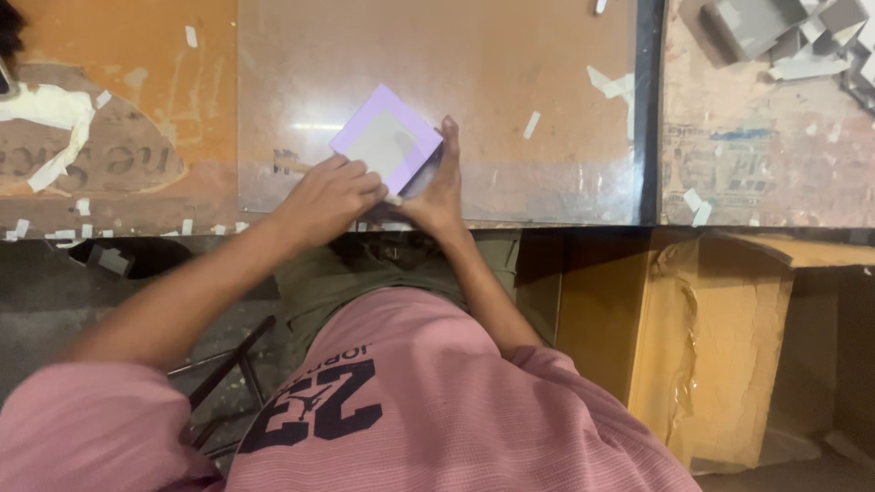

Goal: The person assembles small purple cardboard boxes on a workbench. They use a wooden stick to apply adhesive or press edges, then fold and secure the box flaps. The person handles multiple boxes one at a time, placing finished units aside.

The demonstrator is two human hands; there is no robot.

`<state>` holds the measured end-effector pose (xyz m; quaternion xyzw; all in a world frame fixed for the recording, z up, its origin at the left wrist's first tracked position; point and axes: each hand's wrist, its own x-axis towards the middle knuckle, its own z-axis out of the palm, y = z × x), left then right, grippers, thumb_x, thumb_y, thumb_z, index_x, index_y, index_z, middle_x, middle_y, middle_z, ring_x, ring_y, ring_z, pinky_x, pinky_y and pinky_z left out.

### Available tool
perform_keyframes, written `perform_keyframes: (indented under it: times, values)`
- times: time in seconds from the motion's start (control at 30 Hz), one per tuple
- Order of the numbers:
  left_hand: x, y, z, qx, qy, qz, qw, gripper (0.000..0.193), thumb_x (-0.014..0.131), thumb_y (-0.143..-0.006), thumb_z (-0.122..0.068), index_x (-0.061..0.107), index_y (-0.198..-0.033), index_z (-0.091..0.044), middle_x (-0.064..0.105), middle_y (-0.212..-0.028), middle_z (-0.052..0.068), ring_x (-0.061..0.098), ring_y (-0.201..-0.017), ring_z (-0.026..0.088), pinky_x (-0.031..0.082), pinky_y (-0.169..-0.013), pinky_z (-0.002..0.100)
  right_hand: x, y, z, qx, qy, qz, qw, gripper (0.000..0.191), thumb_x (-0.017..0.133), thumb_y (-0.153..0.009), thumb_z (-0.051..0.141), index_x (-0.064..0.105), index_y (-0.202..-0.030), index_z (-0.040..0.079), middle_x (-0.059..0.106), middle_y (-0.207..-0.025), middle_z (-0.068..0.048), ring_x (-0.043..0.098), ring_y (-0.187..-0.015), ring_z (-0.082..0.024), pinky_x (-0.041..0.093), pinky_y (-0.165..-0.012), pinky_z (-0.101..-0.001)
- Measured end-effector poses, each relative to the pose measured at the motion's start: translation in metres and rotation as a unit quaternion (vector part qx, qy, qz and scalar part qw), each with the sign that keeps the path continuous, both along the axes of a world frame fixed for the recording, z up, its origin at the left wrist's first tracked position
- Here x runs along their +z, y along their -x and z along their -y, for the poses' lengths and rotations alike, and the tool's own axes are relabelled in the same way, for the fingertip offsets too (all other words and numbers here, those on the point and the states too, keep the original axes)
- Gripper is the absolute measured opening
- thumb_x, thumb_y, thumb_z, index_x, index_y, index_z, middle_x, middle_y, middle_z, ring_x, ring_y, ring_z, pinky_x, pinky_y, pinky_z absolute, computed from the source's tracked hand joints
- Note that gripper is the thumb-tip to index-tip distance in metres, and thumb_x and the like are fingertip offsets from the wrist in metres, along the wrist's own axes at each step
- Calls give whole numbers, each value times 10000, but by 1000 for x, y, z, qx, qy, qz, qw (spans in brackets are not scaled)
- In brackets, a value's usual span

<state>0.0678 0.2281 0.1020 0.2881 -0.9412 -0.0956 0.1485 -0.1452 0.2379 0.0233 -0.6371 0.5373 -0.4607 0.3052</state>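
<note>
Both hands are on a small lilac-edged square box (386,138) at the bench (510,82) edge, right hand (436,187) fingers pinching its side, left hand (330,193) fingers curled against its near corner.

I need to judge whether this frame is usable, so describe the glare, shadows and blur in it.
Head view: a white streak of glare lies on the clear glass sheet left of the square lilac-bordered grey card; the left hand and right hand are fairly sharp; the space under the brown worktable is in shadow; the pile of grey box pieces at top right looks softer.
</note>
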Motion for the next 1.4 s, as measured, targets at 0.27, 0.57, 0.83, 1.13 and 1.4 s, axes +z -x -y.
perform_keyframes:
  times: [0.27,0.57,0.83,1.13,1.4]
  values:
    - [25,-11,-29,217,-11,-160,963,206,619,-850,18,649,-1050,-18,612,-940,139,596,-945,335,463,-824,455,16,25,-1,29,-65,21,997,788,861,-773,392,579,-1375,-30,442,-1543,-312,596,-1314,-334,473,-1107,-425]
    - [38,5,0,323,-115,-241,908,209,568,-1023,-56,570,-1229,-23,678,-1011,257,650,-874,482,496,-717,541,33,18,25,-87,-57,174,979,504,520,-1077,351,601,-1363,-56,609,-1446,-233,598,-1290,-253,460,-1108,-357]
    - [43,7,16,315,-114,-215,917,342,582,-995,-51,577,-1337,-53,698,-1048,238,666,-921,465,514,-754,532,40,7,24,-41,169,-66,982,477,654,-1027,365,571,-1362,35,442,-1555,-285,517,-1378,-388,444,-1153,-465]
    - [49,-10,46,264,-87,-196,940,358,622,-969,-44,665,-1325,-37,703,-961,198,684,-866,401,529,-746,488,15,14,28,29,142,48,988,477,576,-1079,430,594,-1389,67,608,-1414,-237,624,-1319,-364,510,-1112,-435]
    - [52,26,60,301,-96,-72,946,361,629,-950,-95,668,-1307,-54,697,-849,189,694,-716,399,549,-623,491,9,-3,18,28,167,38,985,405,499,-1131,388,546,-1402,90,580,-1437,-246,604,-1345,-376,507,-1138,-443]
